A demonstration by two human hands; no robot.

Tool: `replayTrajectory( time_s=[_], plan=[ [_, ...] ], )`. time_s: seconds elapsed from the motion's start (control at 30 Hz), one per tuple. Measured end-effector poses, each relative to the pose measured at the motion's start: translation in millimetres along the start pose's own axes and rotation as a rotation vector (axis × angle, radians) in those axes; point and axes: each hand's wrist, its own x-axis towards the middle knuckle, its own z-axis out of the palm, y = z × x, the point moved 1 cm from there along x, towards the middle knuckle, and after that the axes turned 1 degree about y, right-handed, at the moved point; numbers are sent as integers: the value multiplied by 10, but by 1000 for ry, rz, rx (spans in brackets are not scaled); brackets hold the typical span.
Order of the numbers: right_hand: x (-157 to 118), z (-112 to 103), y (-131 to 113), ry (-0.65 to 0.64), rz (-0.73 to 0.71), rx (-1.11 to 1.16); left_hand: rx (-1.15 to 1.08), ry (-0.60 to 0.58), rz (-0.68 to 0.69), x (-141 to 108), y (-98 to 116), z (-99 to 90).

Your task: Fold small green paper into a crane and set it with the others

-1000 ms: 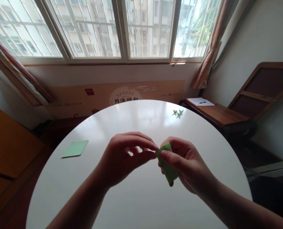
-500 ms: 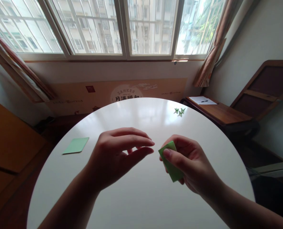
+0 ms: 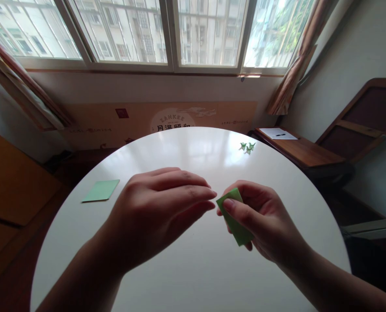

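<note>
A folded piece of green paper [image 3: 238, 223] is pinched in my right hand [image 3: 261, 212], the thumb pressed on its face and the fingers behind it. It looks like a narrow upright rectangle, tilted. My left hand [image 3: 160, 212] comes in from the left with its fingers stretched out and thumb slightly apart from them. Its fingertips are close beside the paper's upper left corner, and nothing shows between them. On the left of the white round table [image 3: 180, 286] lies a stack of light green square paper [image 3: 101, 190]. Several small folded green paper figures [image 3: 247, 147] sit at the far right.
Beyond the table is a low wall panel with printed writing [image 3: 134, 117] under a barred window. To the right stands a wooden chair [image 3: 323, 147] with a white sheet [image 3: 277, 133] and a pen on its seat. Curtains hang at both sides.
My left hand has moved right, toward the green paper, and its thumb and fingers have come closer together. My right hand keeps its hold on the paper. The view has tilted slightly.
</note>
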Motion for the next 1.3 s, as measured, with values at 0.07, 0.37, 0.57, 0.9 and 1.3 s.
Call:
replayTrajectory(
  time_s=[0.07,0.37,0.57,0.9,1.3],
  plan=[
    [-7,5,-4,2,1,-7,5,-2,0,-9,-5,6],
    [-2,0,18,-9,-24,0,-14,-1,-10,4,-3,13],
    [13,15,34,-21,-40,9,-13,-19,-18,11,0,7],
    [31,1,42,-10,-24,-15,-25,4,-36,5,6,21],
    [37,7,30,2,-24,-32,-32,3,-9,30,-2,11]
  ],
)
